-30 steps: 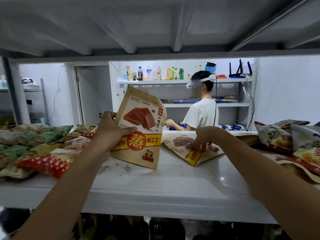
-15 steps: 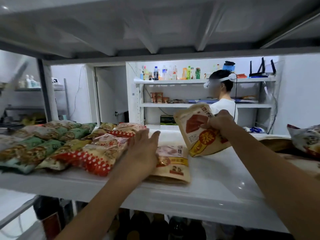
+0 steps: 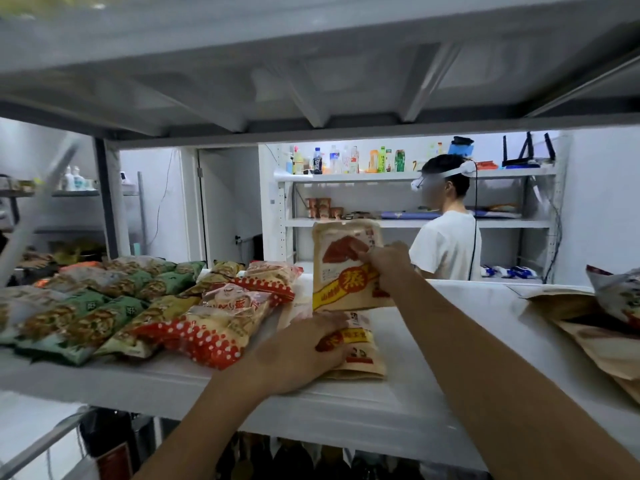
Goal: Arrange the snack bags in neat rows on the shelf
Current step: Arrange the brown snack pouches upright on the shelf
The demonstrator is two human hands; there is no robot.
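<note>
A white shelf (image 3: 433,375) carries rows of snack bags: green ones (image 3: 114,313), yellow ones (image 3: 156,320) and red dotted ones (image 3: 214,327) on the left. To their right a tan bag (image 3: 363,351) lies flat near the front edge, and my left hand (image 3: 304,351) presses on it with straight fingers. My right hand (image 3: 388,261) grips a second tan bag (image 3: 343,268) by its right side and holds it upright just behind the flat one, its lower edge close to the shelf.
More tan and patterned bags (image 3: 609,320) lie piled at the shelf's right end. The upper shelf board (image 3: 311,81) hangs low overhead. Behind the shelf a person in a white shirt (image 3: 446,244) stands at another rack. Dark bottles (image 3: 277,459) stand on the level below.
My left hand laid its tan bag flat on the shelf and now presses on it. My right hand lifted the other tan bag and brought it left, behind the flat one.
</note>
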